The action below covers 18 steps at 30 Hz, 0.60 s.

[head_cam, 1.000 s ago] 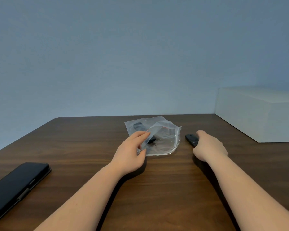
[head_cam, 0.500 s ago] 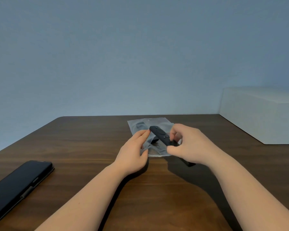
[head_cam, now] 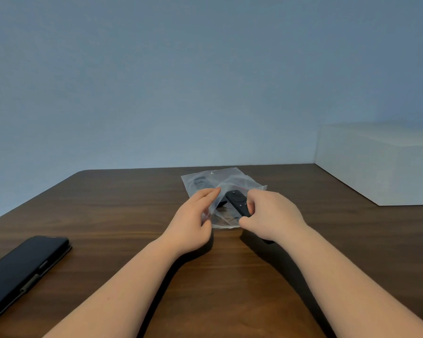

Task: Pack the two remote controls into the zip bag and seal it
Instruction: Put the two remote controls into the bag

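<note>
Dark walnut-grain wood makes up the desk [head_cam: 205, 276], which fills the lower half of the view and meets a plain blue-grey wall at its far edge. At the far right corner stands a pale white box [head_cam: 381, 164], well apart from the work. Near the left edge, toward the front, lies a black phone in a folio case [head_cam: 22, 272], untouched and not part of the job.

Close to the middle of the far edge sits the clear zip bag [head_cam: 206, 179], crumpled, its mouth turned toward the person. A dark shape shows through the plastic at the bag's far left corner; it looks like the first remote [head_cam: 200, 181], already inside. The left hand [head_cam: 193, 223] pinches the near lip of the bag between thumb and fingers, lifting it so the mouth gapes. The right hand [head_cam: 269, 215] has its grip clenched round the rear of the second remote [head_cam: 237, 203], whose button end points away, into or just at the opening; how far it has passed the lip is hard to tell through the film.

The step in hand seems to be inserting the second remote. Next, I judge, it must slide fully past the zip track, be let go, and both hands then press the seal shut along its length.
</note>
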Available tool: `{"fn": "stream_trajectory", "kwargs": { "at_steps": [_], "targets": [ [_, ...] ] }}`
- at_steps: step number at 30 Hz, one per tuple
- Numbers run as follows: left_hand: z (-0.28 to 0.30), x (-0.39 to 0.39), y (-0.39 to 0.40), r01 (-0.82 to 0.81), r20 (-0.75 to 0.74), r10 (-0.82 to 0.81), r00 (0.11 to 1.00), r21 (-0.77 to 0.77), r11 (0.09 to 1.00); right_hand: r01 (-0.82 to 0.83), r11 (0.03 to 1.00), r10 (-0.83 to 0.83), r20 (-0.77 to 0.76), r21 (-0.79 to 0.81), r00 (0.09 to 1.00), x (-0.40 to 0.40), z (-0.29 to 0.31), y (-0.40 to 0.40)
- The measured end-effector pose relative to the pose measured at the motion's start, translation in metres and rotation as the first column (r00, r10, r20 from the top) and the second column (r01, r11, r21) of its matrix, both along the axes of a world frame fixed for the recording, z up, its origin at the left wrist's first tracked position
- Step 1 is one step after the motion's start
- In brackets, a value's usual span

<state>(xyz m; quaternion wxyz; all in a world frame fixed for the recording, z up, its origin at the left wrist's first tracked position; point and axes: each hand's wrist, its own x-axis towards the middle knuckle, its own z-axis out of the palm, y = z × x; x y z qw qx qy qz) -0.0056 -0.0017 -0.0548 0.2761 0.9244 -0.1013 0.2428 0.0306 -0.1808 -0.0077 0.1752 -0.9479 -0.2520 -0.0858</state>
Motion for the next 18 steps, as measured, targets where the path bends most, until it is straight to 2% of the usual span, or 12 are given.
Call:
{"fn": "stream_trajectory", "kwargs": {
  "at_steps": [5, 12, 15, 18],
  "targets": [
    [0.001, -0.002, -0.001, 0.032, -0.004, -0.032, 0.999, -0.005, 0.999, 0.066, 0.997, -0.07, 0.114, 0.042, 0.991, 0.014, -0.014, 0.013],
    [0.001, -0.002, 0.0, 0.035, -0.034, -0.034, 0.999, 0.011, 0.999, 0.048, 0.998, -0.052, 0.087, 0.045, 0.995, 0.022, -0.024, 0.018],
    [0.001, -0.001, 0.0, 0.033, -0.041, -0.033, 0.999, 0.008, 0.999, 0.005, 0.999, -0.005, -0.002, -0.033, 1.0, 0.021, -0.014, 0.005],
    [0.001, -0.001, 0.0, 0.026, -0.052, -0.025, 0.998, 0.015, 1.0, -0.106, 0.986, 0.075, -0.226, -0.13, 0.971, 0.02, -0.006, -0.014]
  ]
}}
